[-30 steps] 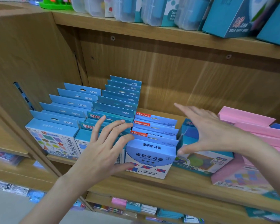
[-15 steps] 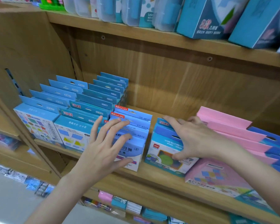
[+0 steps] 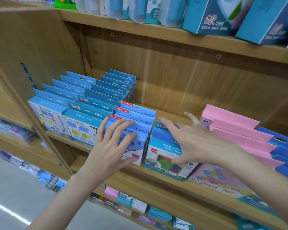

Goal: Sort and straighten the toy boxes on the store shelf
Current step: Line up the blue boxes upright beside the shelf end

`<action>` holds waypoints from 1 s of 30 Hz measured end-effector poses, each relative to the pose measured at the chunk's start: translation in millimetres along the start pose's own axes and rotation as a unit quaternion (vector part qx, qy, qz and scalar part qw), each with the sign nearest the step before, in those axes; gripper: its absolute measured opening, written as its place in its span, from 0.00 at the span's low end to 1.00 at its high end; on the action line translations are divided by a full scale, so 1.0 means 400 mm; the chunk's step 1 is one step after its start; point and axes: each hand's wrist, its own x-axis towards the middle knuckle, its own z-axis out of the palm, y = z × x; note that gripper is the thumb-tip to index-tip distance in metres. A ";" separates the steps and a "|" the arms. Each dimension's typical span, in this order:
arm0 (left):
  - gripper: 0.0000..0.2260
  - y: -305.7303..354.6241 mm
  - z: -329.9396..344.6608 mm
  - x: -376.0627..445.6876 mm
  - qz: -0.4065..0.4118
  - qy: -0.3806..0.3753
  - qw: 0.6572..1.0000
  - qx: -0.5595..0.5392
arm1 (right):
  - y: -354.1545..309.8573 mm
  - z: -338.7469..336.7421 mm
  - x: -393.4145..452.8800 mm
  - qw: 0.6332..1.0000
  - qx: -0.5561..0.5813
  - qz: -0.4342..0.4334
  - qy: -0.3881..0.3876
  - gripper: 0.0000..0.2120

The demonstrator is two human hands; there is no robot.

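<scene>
Rows of light blue toy boxes stand on the wooden shelf (image 3: 156,178). My left hand (image 3: 112,147) lies with spread straight fingers on the front box of the middle row (image 3: 140,143), whose tabs carry red labels. My right hand (image 3: 192,142) is spread over the teal box (image 3: 165,156) just to the right, thumb down on its front face, fingers reaching over its top. Two rows of blue boxes (image 3: 83,103) fill the left end. Pink boxes (image 3: 236,128) lean in a row at the right.
The upright side panel (image 3: 32,52) closes off the left end. The upper shelf (image 3: 173,34) holds clear tubs and large teal boxes overhead. Bare shelf board lies behind the middle and teal rows. Lower shelves hold small packets.
The view has shifted slightly. My right hand opened wider and lifted its fingers over the teal box. My left hand stays flat on the middle front box.
</scene>
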 end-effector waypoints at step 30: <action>0.23 -0.030 0.000 -0.003 -0.002 -0.027 0.996 -0.085 | 0.001 -0.037 -0.038 0.986 0.145 0.081 -0.022 0.54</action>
